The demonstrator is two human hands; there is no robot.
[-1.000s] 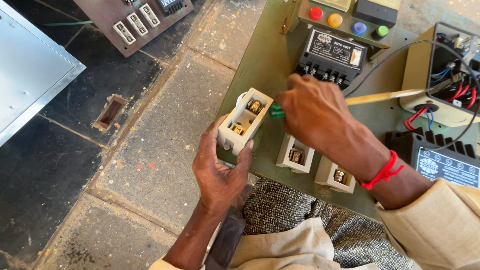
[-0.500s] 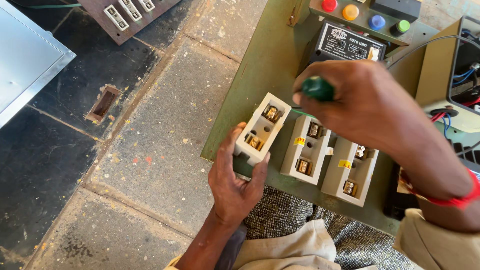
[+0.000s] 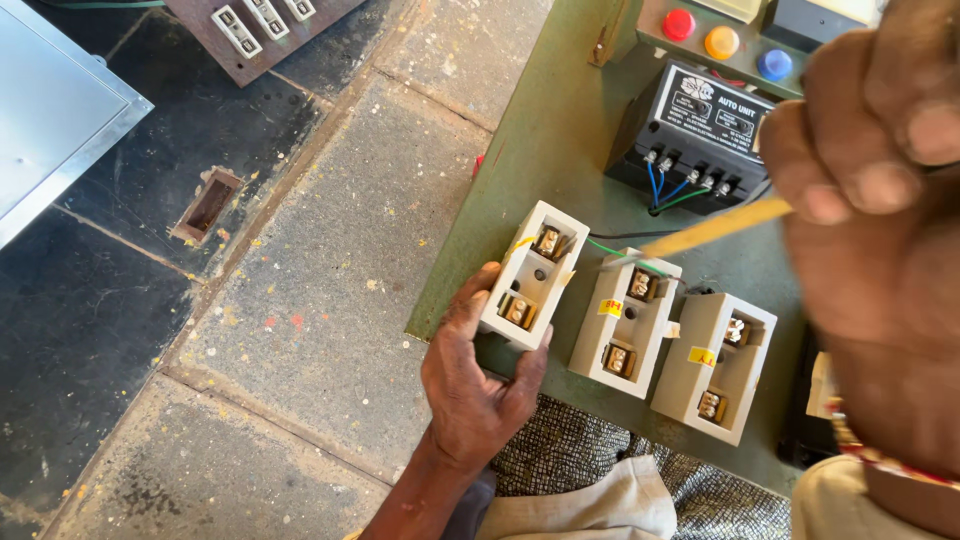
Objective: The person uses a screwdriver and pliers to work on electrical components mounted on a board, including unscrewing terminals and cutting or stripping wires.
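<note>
My left hand point(image 3: 470, 375) grips the near end of the leftmost of three white porcelain fuse holders point(image 3: 532, 272) mounted on a green panel point(image 3: 545, 150). The middle holder point(image 3: 626, 322) and the right holder point(image 3: 713, 366) stand beside it, each with brass terminals and a yellow sticker. My right hand point(image 3: 880, 220) is raised close to the camera, blurred, shut on a screwdriver whose yellow shaft point(image 3: 715, 227) points down-left to the top of the middle holder. A green wire point(image 3: 612, 249) runs by its tip.
A black control unit point(image 3: 695, 120) with blue and green wires sits behind the holders, with red, amber and blue round buttons point(image 3: 720, 40) above it. On the stone floor lie a brown switch board point(image 3: 255, 25), a metal sheet point(image 3: 55, 120) and a small rectangular frame point(image 3: 207, 205).
My right hand has lifted up and to the right, nearer the camera, drawing the screwdriver off the leftmost holder toward the middle one. My left hand keeps its hold.
</note>
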